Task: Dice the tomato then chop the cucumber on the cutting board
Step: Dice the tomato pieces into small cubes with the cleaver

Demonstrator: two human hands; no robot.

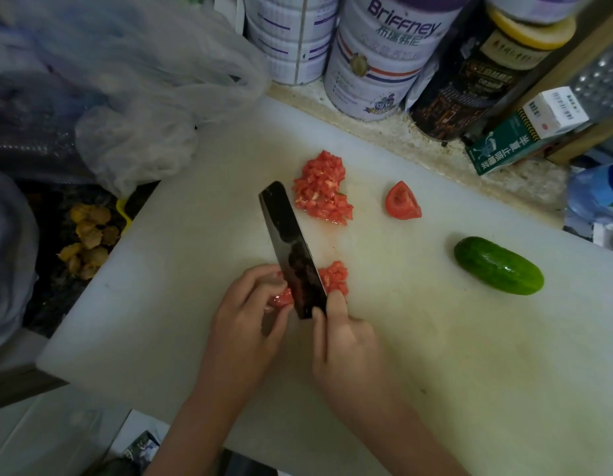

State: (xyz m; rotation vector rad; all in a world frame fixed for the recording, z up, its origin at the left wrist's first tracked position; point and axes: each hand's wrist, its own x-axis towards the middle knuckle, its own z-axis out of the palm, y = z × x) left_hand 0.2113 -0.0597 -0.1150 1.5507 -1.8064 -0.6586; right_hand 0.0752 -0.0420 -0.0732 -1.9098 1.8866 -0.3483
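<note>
1. Board (435,355): white, on tabletop (384,132), carrying all produce.
2. Left hand (250,304): fingers curled, pinching tomato piece (281,298) against knife's left face.
3. Right hand (346,341): gripping knife (291,249) at handle end, forefinger laid on blade; blade dark, set between tomato piece and small dice (334,278).
4. Large dice (322,190): heaped mid-board, far side, just right of blade tip.
5. Wedge (403,201): uncut, right of heap, apart.
6. Cucumber (497,266): whole, near right edge, well apart from both hands.
7. Tins (374,63), bag (143,80), box (525,132): behind board.
</note>
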